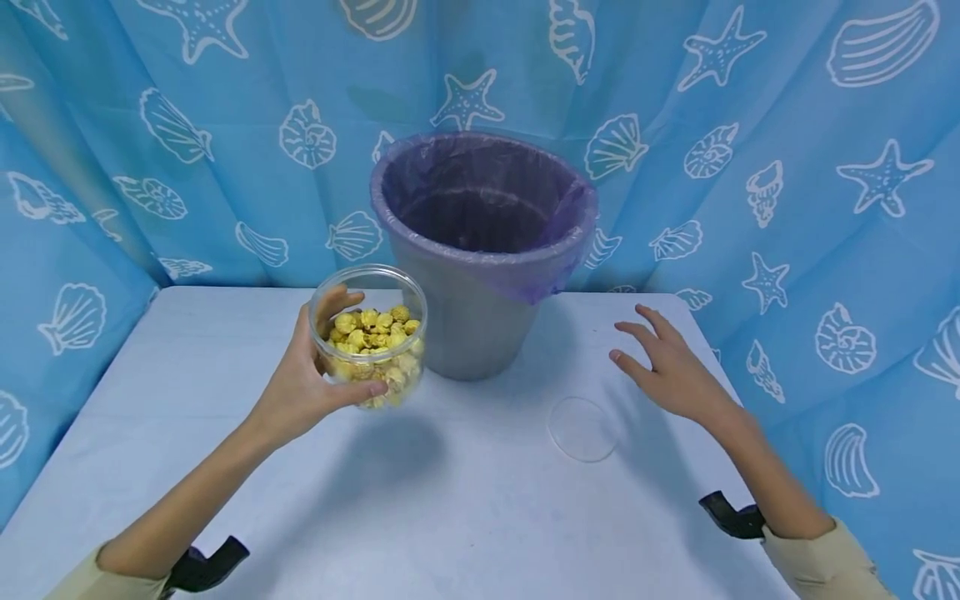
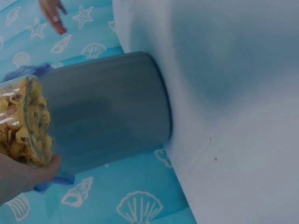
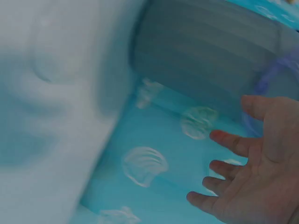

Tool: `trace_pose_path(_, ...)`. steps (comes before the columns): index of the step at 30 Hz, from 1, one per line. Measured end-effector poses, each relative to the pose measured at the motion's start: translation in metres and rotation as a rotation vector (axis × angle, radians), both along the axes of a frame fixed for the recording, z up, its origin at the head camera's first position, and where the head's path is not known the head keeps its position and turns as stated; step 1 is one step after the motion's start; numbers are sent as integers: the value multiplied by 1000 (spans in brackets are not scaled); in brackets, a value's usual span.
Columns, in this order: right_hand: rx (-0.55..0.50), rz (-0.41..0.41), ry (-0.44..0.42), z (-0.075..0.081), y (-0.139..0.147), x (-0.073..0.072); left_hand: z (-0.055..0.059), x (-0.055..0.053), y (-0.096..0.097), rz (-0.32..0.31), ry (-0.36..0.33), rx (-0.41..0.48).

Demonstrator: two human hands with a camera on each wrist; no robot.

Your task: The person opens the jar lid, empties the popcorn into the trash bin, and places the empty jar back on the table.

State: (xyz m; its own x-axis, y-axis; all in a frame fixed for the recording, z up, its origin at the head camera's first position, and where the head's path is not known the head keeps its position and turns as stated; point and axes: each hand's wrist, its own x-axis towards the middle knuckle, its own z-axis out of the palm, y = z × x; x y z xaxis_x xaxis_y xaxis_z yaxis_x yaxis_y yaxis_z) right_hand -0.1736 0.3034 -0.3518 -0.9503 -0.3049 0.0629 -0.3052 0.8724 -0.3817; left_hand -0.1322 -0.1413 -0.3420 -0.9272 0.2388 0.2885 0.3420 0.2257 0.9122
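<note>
A clear plastic jar (image 1: 408,367) of yellow popcorn (image 1: 371,329) is gripped in my left hand (image 1: 303,375), thumb in front and fingers round the far side. The jar has no lid on and is held above the table, just left of a grey bin (image 1: 472,333). In the left wrist view, popcorn (image 2: 37,121) shows through the jar's wall. My right hand (image 1: 667,367) hovers over the table's right side with its fingers spread, holding nothing; the right wrist view shows its palm (image 3: 261,177). Below and left of it lies a clear round lid (image 1: 583,429).
The bin stands at the back of the white table (image 1: 480,517), lined with a purple bag (image 1: 555,267) folded over its rim. A blue curtain (image 1: 247,200) with white shells and starfish hangs behind and at both sides.
</note>
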Motion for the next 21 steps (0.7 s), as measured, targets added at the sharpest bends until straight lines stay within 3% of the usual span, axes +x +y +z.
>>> trace_pose_path(5,-3,51,77,37,-2,-14,4,1,-3,14,17,-11)
trace_pose_path(10,10,89,118,63,-7,-27,8,2,-7,21,36,-23)
trace_pose_path(21,102,60,125,112,-33,-73,16,5,-14,49,41,-40)
